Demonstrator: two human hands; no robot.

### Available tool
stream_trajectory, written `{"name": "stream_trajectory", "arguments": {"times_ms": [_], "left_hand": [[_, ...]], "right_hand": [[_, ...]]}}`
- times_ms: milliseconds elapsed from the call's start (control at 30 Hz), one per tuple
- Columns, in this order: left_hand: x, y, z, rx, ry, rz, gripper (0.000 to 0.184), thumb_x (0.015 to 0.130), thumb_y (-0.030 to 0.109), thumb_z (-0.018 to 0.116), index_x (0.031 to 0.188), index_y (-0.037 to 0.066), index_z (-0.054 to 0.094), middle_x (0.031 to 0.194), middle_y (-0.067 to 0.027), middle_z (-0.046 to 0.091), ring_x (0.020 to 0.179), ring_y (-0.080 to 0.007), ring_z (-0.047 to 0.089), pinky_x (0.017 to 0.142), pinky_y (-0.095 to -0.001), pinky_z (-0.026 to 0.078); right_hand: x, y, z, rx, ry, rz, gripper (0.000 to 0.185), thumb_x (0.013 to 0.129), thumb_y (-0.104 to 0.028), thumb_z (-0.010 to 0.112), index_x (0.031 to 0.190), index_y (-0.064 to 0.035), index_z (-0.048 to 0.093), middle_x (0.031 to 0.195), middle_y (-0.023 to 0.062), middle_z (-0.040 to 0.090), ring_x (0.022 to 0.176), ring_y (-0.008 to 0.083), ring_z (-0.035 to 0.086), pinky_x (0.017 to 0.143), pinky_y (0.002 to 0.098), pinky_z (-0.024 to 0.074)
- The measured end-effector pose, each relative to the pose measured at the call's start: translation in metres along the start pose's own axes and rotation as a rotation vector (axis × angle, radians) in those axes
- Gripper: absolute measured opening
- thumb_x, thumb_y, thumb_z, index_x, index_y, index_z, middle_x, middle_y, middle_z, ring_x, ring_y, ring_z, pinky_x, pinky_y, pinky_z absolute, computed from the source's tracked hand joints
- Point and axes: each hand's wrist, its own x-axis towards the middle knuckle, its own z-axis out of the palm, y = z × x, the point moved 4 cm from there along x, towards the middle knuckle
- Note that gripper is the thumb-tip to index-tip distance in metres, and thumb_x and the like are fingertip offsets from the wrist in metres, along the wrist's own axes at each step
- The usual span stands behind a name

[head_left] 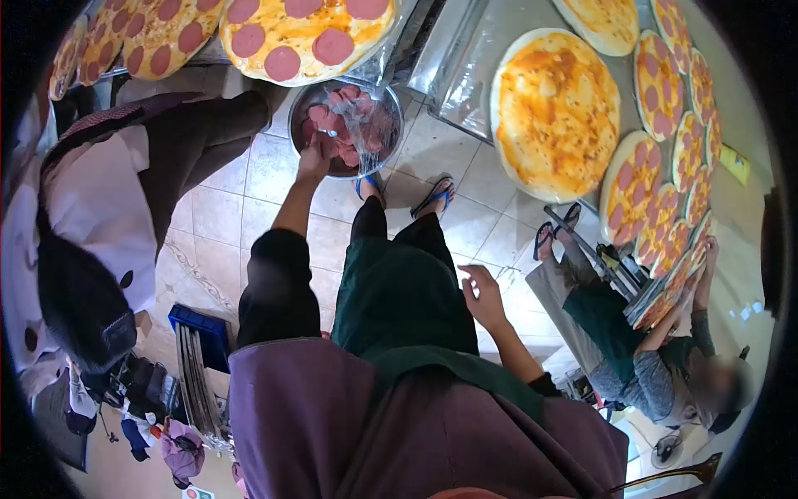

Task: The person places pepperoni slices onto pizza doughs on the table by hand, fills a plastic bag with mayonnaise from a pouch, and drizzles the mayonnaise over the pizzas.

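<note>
My left hand reaches over the rim of a round metal bowl, its fingers pressed together at the pink sausage slices; what lies between the fingertips is too small to make out. Clear plastic film covers part of the slices. My right hand hangs beside the green apron, fingers apart and holding nothing. Above the bowl lies a pizza with large sausage slices. A pizza with only sauce and cheese is on the tray at the upper right.
More sliced-sausage pizzas line the right table, where a co-worker has their hands at the far pizzas. Another person in white stands close on the left. Behind them are upright trays and a blue crate.
</note>
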Motion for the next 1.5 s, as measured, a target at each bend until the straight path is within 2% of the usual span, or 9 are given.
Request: {"name": "stream_trajectory", "arguments": {"times_ms": [67, 167, 233, 433, 567, 833, 1067, 1267, 1500], "left_hand": [[-0.026, 0.012, 0.009, -0.248, 0.271, 0.012, 0.046, 0.087, 0.019, 0.048, 0.129, 0.001, 0.039, 0.115, -0.0265, 0.053, 0.106, -0.0371, 0.054, 0.089, -0.0348, 0.044], [-0.110, 0.076, -0.030, -0.937, 0.092, 0.011, 0.040, 0.091, 0.014, 0.048, 0.129, 0.003, 0.040, 0.115, -0.0079, 0.051, 0.100, -0.0162, 0.052, 0.084, -0.0282, 0.045], [-0.156, 0.151, -0.063, -1.047, -0.075, 0.106, 0.030, 0.092, 0.006, 0.044, 0.121, 0.007, 0.044, 0.117, -0.0096, 0.049, 0.104, -0.0209, 0.053, 0.084, -0.0381, 0.051], [-0.213, 0.309, -0.111, -1.040, -0.255, 0.344, 0.034, 0.092, 0.004, 0.046, 0.124, 0.003, 0.036, 0.114, -0.0121, 0.051, 0.104, -0.0180, 0.053, 0.081, -0.0291, 0.051], [-0.209, 0.367, -0.109, -0.795, -0.263, 0.596, 0.036, 0.093, 0.005, 0.044, 0.127, 0.004, 0.032, 0.114, -0.0136, 0.052, 0.097, -0.0195, 0.058, 0.074, -0.0312, 0.055], [-0.184, 0.454, -0.099, -0.663, -0.242, 0.702, 0.026, 0.091, 0.002, 0.048, 0.114, 0.002, 0.037, 0.102, -0.0117, 0.056, 0.089, -0.0154, 0.058, 0.073, -0.0277, 0.053], [-0.142, 0.501, -0.094, -0.897, -0.214, 0.578, 0.021, 0.092, 0.003, 0.046, 0.110, 0.006, 0.035, 0.106, -0.0112, 0.054, 0.091, -0.0152, 0.058, 0.074, -0.0282, 0.054], [-0.098, 0.524, -0.103, -1.150, -0.148, 0.437, 0.020, 0.097, 0.023, 0.039, 0.112, 0.009, 0.037, 0.106, -0.0095, 0.053, 0.089, -0.0163, 0.058, 0.079, -0.0353, 0.052], [-0.065, 0.514, -0.129, -1.087, 0.192, 0.388, 0.031, 0.094, 0.011, 0.046, 0.121, 0.003, 0.035, 0.112, -0.0145, 0.053, 0.096, -0.0217, 0.058, 0.075, -0.0334, 0.055]], "right_hand": [[0.023, -0.044, -0.008, 0.038, 0.065, -0.157, 0.024, 0.083, -0.005, 0.054, 0.107, -0.0034, 0.057, 0.103, 0.0141, 0.055, 0.088, 0.0283, 0.058, 0.077, 0.0326, 0.0468], [0.012, -0.117, -0.030, 0.011, 0.214, -0.451, 0.025, 0.083, -0.006, 0.055, 0.109, -0.0034, 0.056, 0.104, 0.0141, 0.054, 0.093, 0.0299, 0.056, 0.080, 0.0334, 0.0457], [0.011, -0.151, -0.048, 0.092, 0.257, -0.476, 0.026, 0.084, -0.006, 0.057, 0.110, -0.0031, 0.057, 0.106, 0.0142, 0.053, 0.094, 0.0279, 0.056, 0.080, 0.0318, 0.0452], [-0.009, -0.220, -0.108, 0.210, 0.476, -0.584, 0.028, 0.084, -0.008, 0.056, 0.111, -0.0023, 0.056, 0.104, 0.0149, 0.052, 0.096, 0.0291, 0.054, 0.080, 0.0326, 0.0452], [-0.017, -0.218, -0.143, 0.140, 0.650, -0.589, 0.027, 0.084, -0.015, 0.056, 0.108, -0.0026, 0.057, 0.095, 0.0141, 0.057, 0.093, 0.0313, 0.055, 0.081, 0.0366, 0.0442], [-0.014, -0.208, -0.223, 0.176, 0.774, -0.634, 0.025, 0.081, -0.008, 0.060, 0.105, -0.0039, 0.061, 0.098, 0.0135, 0.058, 0.092, 0.0283, 0.057, 0.079, 0.0334, 0.0454], [0.024, -0.207, -0.293, -0.072, 0.798, -0.813, 0.018, 0.077, -0.009, 0.064, 0.094, -0.0097, 0.065, 0.097, 0.0072, 0.060, 0.090, 0.0248, 0.056, 0.078, 0.0341, 0.0436], [0.077, -0.223, -0.340, -0.059, 0.671, -0.948, 0.007, 0.080, -0.013, 0.059, 0.086, -0.0103, 0.058, 0.090, 0.0051, 0.059, 0.091, 0.0243, 0.054, 0.080, 0.0385, 0.0363], [0.174, -0.238, -0.379, 0.166, 0.615, -0.834, 0.007, 0.081, -0.014, 0.056, 0.084, -0.0072, 0.054, 0.079, 0.0082, 0.061, 0.076, 0.0286, 0.058, 0.068, 0.0414, 0.0389]]}}
